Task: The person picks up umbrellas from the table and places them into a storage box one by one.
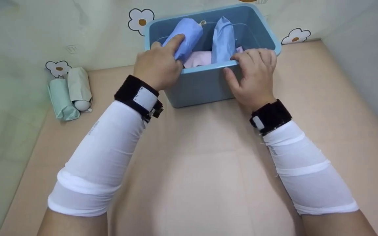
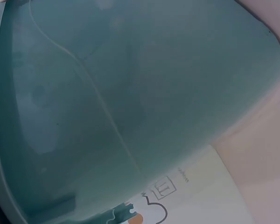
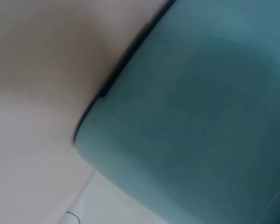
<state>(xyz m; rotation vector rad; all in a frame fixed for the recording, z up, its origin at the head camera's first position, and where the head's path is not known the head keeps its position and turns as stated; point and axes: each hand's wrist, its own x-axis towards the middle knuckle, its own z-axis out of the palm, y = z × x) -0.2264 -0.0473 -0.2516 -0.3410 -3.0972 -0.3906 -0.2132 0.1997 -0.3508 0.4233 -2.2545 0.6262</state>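
Observation:
A blue-grey plastic bin stands at the far side of the table; its outer wall fills most of both wrist views. My left hand reaches over its front left and grips a periwinkle folded umbrella, index finger along the cover, the other fingers partly hidden. My right hand holds the front rim near the right corner, fingers hooked over it and thumb against the outside. Inside the bin, a light blue folded umbrella leans upright, with a pale pink cloth-like item low between the two.
To the left, a mint folded umbrella and a cream folded umbrella with a rounded handle lie side by side against the wall. Behind the bin rises a pale wall covering with printed flowers. A beige cloth covers the table.

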